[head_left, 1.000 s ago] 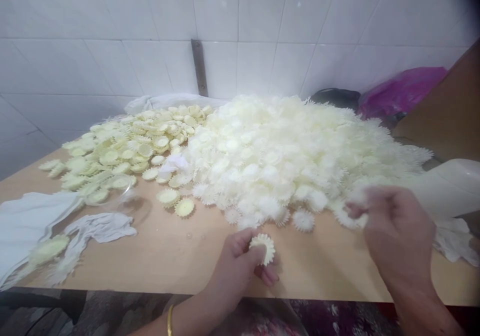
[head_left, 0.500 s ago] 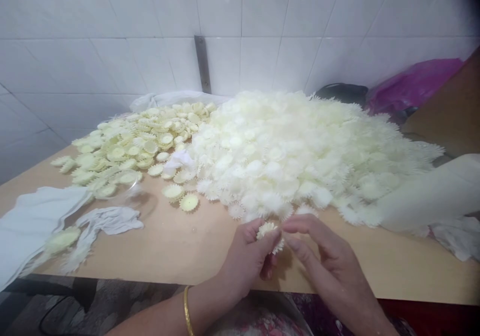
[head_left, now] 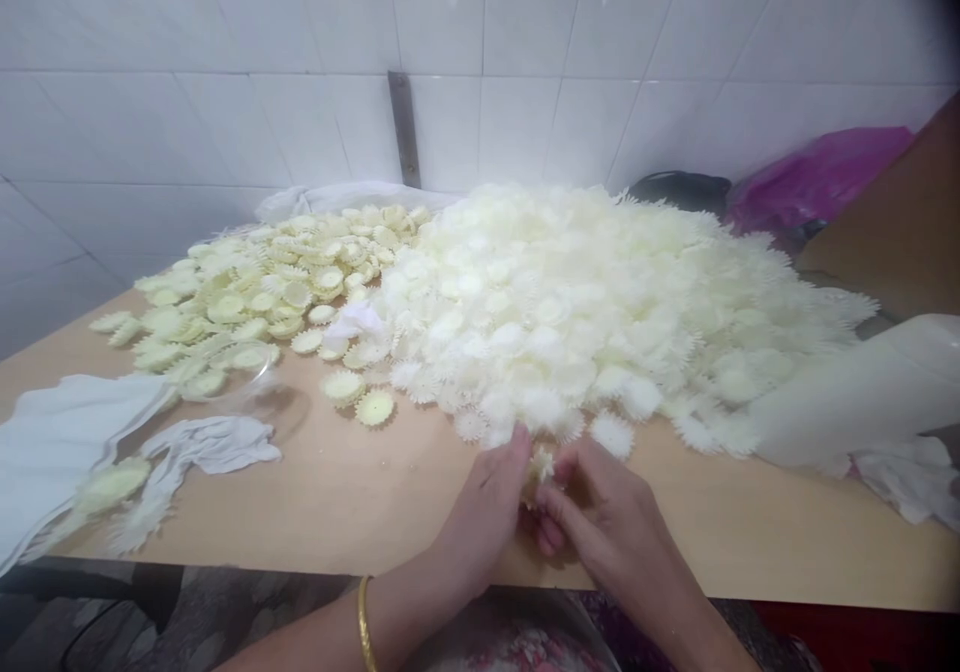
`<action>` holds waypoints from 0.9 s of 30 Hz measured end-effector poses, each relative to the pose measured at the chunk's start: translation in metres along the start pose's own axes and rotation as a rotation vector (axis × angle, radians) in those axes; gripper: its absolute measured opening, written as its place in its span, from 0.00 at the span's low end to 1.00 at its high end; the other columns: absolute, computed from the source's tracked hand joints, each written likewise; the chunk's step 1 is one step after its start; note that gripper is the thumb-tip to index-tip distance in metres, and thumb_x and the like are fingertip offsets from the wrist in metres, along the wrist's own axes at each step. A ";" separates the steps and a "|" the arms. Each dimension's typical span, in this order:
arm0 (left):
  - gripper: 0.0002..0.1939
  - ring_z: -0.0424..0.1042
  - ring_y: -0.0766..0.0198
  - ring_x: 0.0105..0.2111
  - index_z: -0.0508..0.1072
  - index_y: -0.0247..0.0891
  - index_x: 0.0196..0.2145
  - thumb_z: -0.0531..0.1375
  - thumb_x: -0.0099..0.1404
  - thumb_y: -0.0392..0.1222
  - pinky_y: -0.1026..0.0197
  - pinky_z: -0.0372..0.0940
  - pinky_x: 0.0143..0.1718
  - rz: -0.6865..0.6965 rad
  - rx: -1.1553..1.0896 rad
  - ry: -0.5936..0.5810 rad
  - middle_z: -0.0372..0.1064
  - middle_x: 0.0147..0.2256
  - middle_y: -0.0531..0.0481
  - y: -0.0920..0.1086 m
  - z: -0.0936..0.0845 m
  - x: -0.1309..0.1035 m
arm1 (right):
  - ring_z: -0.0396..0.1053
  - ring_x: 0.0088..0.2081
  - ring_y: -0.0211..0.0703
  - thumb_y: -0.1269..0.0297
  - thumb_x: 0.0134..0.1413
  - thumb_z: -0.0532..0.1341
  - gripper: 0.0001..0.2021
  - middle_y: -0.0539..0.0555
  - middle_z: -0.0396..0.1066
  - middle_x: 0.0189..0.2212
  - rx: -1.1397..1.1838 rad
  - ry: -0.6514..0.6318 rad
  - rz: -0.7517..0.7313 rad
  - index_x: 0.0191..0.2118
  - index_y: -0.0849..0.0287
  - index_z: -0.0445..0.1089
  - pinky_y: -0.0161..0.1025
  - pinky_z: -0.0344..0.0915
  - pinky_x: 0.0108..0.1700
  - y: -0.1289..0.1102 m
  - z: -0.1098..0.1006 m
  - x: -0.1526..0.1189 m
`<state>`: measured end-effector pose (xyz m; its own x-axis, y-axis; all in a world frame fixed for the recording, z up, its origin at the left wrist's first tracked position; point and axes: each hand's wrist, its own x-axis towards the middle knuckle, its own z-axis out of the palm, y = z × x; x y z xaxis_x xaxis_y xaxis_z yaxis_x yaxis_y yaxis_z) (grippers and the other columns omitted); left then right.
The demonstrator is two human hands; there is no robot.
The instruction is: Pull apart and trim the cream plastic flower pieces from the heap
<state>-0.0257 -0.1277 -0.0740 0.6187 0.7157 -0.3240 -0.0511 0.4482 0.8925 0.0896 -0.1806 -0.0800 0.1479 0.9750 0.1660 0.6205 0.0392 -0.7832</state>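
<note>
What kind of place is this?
It might be a small home workspace: a pale tiled wall, a wooden table, and a large heap of white frilly discs spread across it.

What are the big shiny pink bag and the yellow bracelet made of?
The pink bag looks like thin, glossy plastic: it is crinkled and catches the light. The bracelet on the left wrist looks like smooth, shiny metal, because it is gold-coloured and gleams. It might be real gold or only gold-coloured; the picture can't tell.
</note>
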 end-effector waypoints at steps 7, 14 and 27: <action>0.13 0.65 0.69 0.17 0.65 0.33 0.28 0.58 0.55 0.48 0.66 0.61 0.21 0.051 -0.026 -0.084 0.64 0.18 0.52 0.002 -0.005 -0.002 | 0.62 0.19 0.37 0.60 0.57 0.49 0.12 0.47 0.61 0.16 0.434 -0.130 0.085 0.24 0.56 0.54 0.35 0.60 0.25 -0.007 -0.008 0.006; 0.08 0.64 0.71 0.16 0.64 0.33 0.28 0.57 0.56 0.41 0.68 0.60 0.19 0.028 -0.092 -0.044 0.65 0.20 0.52 -0.003 -0.008 0.001 | 0.61 0.25 0.37 0.55 0.55 0.52 0.14 0.49 0.61 0.22 0.640 -0.018 0.202 0.25 0.59 0.57 0.34 0.61 0.28 0.008 -0.012 0.010; 0.10 0.63 0.72 0.13 0.62 0.34 0.30 0.56 0.57 0.44 0.70 0.58 0.14 0.031 -0.017 -0.057 0.63 0.17 0.55 -0.003 -0.002 -0.002 | 0.61 0.24 0.38 0.60 0.53 0.54 0.13 0.50 0.61 0.19 0.372 0.149 0.079 0.21 0.59 0.62 0.34 0.60 0.28 0.000 -0.002 0.002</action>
<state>-0.0285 -0.1296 -0.0764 0.6601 0.6980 -0.2777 -0.0842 0.4360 0.8960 0.0915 -0.1788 -0.0786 0.3109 0.9369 0.1600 0.2863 0.0682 -0.9557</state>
